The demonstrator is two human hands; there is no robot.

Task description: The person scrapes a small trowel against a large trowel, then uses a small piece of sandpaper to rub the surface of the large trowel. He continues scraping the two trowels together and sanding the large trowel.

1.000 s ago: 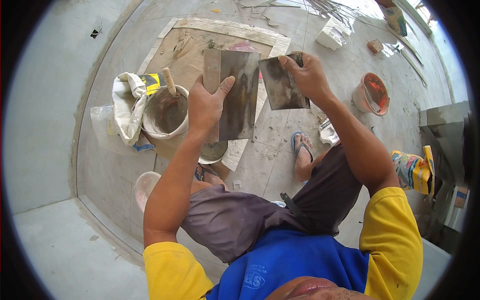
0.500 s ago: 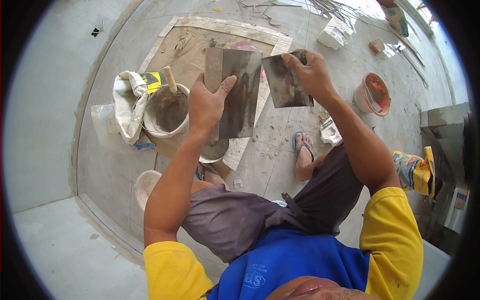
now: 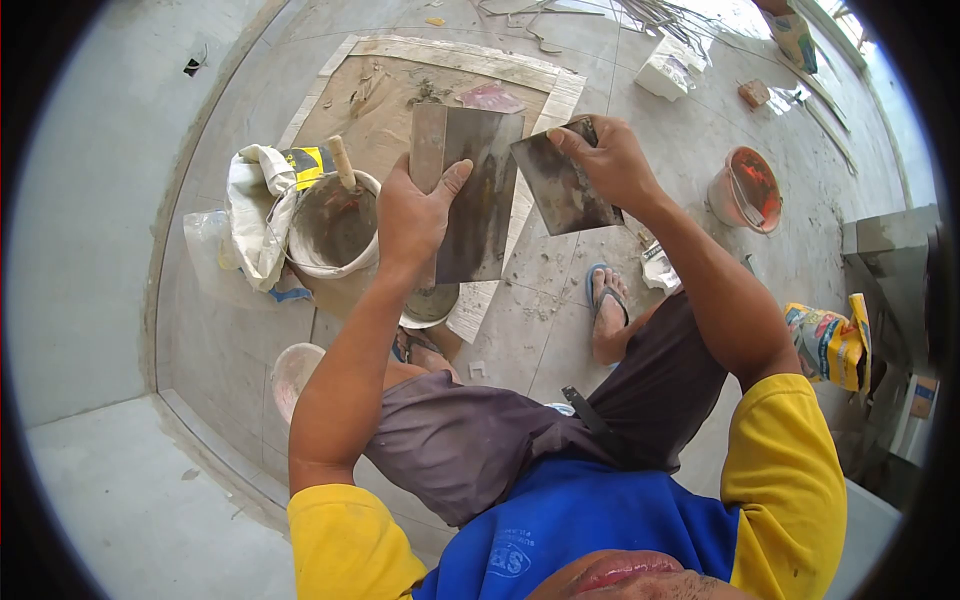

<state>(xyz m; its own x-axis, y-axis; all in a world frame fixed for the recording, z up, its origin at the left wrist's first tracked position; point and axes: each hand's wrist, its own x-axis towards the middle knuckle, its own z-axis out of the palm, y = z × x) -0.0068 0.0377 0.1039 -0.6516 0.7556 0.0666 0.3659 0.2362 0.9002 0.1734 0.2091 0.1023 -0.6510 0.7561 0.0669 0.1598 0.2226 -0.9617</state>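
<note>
Left hand (image 3: 412,215): fingers are concealed by large blade (image 3: 480,200). Right hand (image 3: 612,165): fingertips are concealed by small blade (image 3: 560,190). Bowl (image 3: 438,303): upper part is covered by large blade. Tub (image 3: 292,373): partly hidden by left forearm (image 3: 350,370). Rods (image 3: 655,14), sack (image 3: 790,40): cut off by upper edge. Shirt (image 3: 610,520): small lettering (image 3: 515,540) cannot be read.

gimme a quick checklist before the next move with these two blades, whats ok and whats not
1. Left hand has a grip on the wide blade: ok, thumb pressed on its face.
2. Right hand has a grip on the smaller blade: ok, held by its upper edge.
3. Blade faces spotless: not ok, both are blotched with dark marks.
4. Blades apart: cannot tell, their edges meet or nearly meet in this view.
5. Grey-lined bucket upright: ok, with a wooden handle at its rim.
6. Floor beside the right foot free of crumbs: not ok, grey bits are scattered there.
</note>
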